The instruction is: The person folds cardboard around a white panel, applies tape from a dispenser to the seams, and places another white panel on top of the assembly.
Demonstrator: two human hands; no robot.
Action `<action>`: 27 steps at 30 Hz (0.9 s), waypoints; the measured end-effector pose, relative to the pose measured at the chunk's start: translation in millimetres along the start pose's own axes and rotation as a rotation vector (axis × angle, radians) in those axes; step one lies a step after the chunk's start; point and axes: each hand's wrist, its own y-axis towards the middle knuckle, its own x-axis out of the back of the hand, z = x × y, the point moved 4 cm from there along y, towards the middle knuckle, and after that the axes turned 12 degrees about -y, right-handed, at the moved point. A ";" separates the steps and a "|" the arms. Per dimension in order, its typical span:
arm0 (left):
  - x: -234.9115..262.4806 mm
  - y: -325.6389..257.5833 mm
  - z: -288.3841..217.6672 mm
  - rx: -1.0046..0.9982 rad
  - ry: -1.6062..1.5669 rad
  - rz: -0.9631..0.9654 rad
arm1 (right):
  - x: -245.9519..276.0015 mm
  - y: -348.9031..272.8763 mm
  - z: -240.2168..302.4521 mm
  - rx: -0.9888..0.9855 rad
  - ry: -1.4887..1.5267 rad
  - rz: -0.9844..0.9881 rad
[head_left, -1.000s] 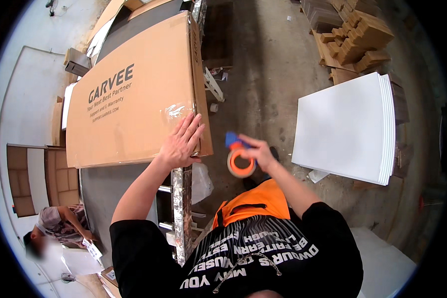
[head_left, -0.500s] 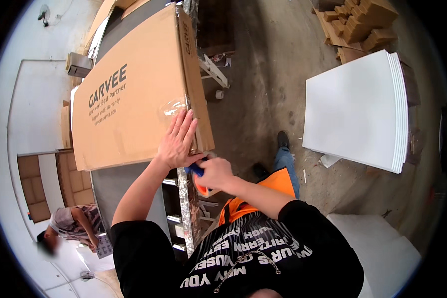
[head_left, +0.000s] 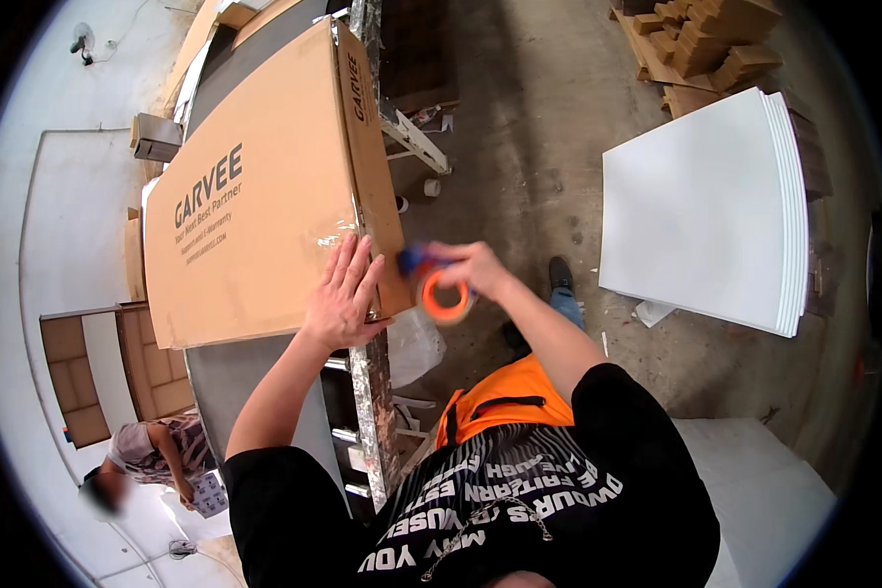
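A large brown cardboard box (head_left: 265, 206) with dark printing lies on the conveyor, its narrow side facing right. My left hand (head_left: 341, 294) rests flat on the near right corner of its top, fingers stretched out and pointing away from me. Shiny clear tape (head_left: 337, 227) shows on the cardboard just beyond those fingertips. My right hand (head_left: 472, 269) is off the box's right side, closed round a tape dispenser (head_left: 446, 297) with a blue part and an orange roll core. The dispenser's blue end, blurred by motion, points toward the box.
The conveyor's metal side rail (head_left: 370, 412) runs along the box's right. A stack of white panels (head_left: 701, 216) stands on the right, with folded cardboard (head_left: 720, 44) beyond it. At the lower left another person (head_left: 152, 453) holds a printed sheet (head_left: 208, 495).
My right hand has moved right and away from the box corner with the tape dispenser, which now shows more fully. The left hand stays flat on the box, slightly lower in view.
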 end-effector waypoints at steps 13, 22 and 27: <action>3.5 4.7 30.7 0.321 -0.206 -0.179 | -183.0 -36.5 16.1 0.352 -1.401 0.776; 14.3 31.1 87.9 0.709 0.022 -0.346 | 33.7 -84.0 49.6 0.123 -1.239 0.211; 13.1 65.2 19.1 0.214 -0.015 0.317 | 155.0 -97.0 88.3 -0.055 -1.124 -0.364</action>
